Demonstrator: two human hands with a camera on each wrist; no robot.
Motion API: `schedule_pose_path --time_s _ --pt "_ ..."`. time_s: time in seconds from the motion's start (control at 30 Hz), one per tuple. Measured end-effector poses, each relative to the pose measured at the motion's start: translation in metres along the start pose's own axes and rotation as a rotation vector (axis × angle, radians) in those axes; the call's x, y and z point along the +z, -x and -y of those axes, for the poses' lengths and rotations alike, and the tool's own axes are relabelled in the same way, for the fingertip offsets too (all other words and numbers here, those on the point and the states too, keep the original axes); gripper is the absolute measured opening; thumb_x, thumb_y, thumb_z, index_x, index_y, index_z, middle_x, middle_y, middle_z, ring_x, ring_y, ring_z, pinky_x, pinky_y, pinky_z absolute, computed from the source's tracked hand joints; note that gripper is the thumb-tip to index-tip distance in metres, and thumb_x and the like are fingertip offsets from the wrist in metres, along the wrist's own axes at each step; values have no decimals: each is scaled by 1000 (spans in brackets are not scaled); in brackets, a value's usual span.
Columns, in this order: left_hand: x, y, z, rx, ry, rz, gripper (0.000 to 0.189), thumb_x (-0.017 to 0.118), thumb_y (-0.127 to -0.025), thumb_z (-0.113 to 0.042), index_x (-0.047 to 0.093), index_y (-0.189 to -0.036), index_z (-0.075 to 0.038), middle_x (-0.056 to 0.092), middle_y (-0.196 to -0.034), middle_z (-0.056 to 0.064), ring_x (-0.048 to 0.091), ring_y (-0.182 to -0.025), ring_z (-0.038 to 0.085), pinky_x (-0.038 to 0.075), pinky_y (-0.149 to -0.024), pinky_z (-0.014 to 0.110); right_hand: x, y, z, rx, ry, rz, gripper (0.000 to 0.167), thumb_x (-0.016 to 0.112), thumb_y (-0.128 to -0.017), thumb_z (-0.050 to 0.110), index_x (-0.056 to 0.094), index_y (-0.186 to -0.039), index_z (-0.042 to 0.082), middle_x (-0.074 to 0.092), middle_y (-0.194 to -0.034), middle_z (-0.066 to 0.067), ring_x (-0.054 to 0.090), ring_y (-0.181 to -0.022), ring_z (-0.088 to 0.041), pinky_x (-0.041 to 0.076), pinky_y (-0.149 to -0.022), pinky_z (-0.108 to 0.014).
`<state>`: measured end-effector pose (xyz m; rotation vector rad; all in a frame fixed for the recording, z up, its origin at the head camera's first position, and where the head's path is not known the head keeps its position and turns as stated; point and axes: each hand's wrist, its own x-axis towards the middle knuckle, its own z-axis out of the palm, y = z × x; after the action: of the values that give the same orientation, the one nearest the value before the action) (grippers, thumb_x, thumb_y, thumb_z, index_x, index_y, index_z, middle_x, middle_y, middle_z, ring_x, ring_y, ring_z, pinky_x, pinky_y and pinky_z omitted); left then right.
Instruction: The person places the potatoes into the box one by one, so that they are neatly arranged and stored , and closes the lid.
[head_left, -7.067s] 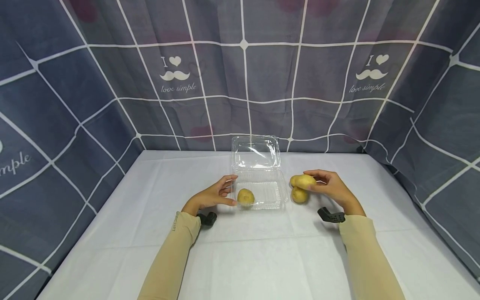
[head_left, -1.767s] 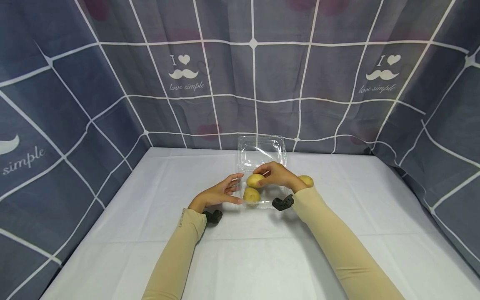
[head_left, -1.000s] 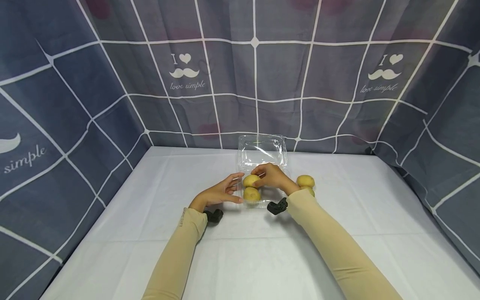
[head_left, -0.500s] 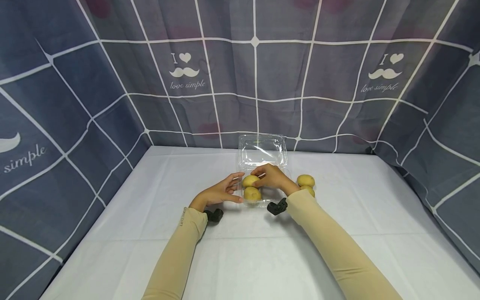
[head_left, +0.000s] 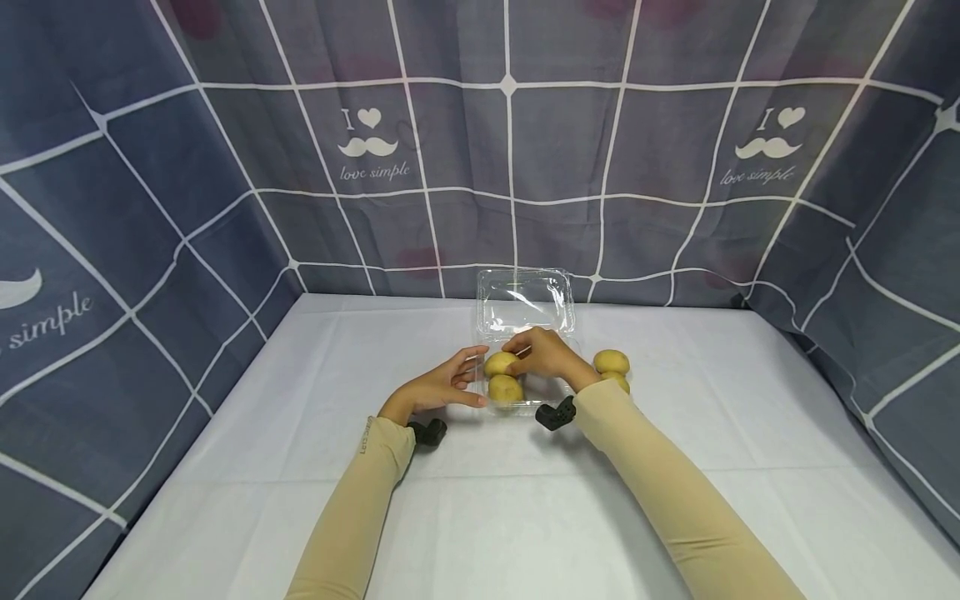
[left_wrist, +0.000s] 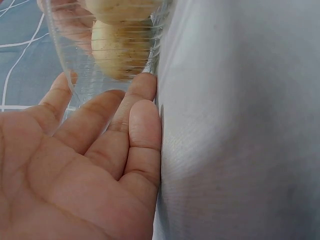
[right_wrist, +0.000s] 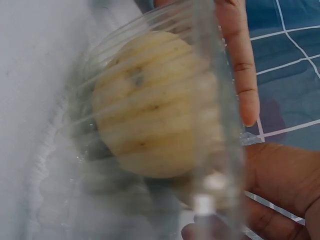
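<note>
A clear plastic clamshell box (head_left: 542,402) stands on the white-covered table, its lid (head_left: 525,302) raised at the back. My left hand (head_left: 433,388) lies along the box's left side, thumb by the front corner; the left wrist view shows its relaxed fingers (left_wrist: 144,125) against the ribbed wall. Inside the box, my right hand (head_left: 547,353) pinches a potato (head_left: 498,363) at the back left. A second potato (head_left: 505,388) sits just in front of it. Through the box wall, the right wrist view shows a potato (right_wrist: 155,105) and part of my right hand (right_wrist: 282,187).
To the right of the box, two more potatoes (head_left: 611,361) lie close together, the nearer one partly behind the right sleeve. A grey curtain (head_left: 558,142) with white lines encloses the table at the back and sides.
My right hand has carried a potato leftward from the pile into the box and lowered it behind the first potato. Over the last half second both hands have stayed almost still.
</note>
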<state>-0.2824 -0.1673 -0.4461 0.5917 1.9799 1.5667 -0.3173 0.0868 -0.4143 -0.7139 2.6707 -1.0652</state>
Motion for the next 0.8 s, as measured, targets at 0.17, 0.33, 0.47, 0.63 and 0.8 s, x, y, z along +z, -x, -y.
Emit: schedule_pose_path --time_s 0.17,0.33,0.47,0.63,0.8 --pt "0 0 0 7 -12 1 99 77 -98 0 14 -173 -9 17 -177 27 23 -162 44 23 -131 56 -7 3 2 12 -41 9 40 84 -89 6 75 -126 -6 77 -125 -21 76 -116 -37 61 -100 -42" --pt "0 0 1 8 -19 0 98 77 -98 -1 15 -173 -11 16 -177 26 22 -163 44 22 -132 55 -14 7 3 -12 -76 22 39 81 -92 4 72 -128 -9 74 -129 -26 74 -119 -41 61 -100 -43" --pt "0 0 1 5 -19 -1 98 77 -98 -1 15 -173 -11 16 -177 26 21 -163 44 22 -132 54 -17 11 3 -17 -114 32 39 81 -94 5 72 -130 -8 73 -131 -25 72 -122 -41 60 -104 -45" --pt "0 0 2 3 -24 -8 98 78 -97 -2 16 -173 -10 17 -176 27 22 -163 43 21 -132 55 -22 16 2 -47 -192 42 40 79 -96 4 69 -132 -11 72 -132 -27 70 -125 -43 57 -107 -49" --pt "0 -1 2 2 -23 -11 98 78 -97 -2 16 -173 -10 18 -176 27 22 -163 44 21 -132 55 -24 20 -2 -54 -277 64 41 77 -97 0 67 -136 -12 71 -133 -28 68 -128 -44 54 -111 -52"
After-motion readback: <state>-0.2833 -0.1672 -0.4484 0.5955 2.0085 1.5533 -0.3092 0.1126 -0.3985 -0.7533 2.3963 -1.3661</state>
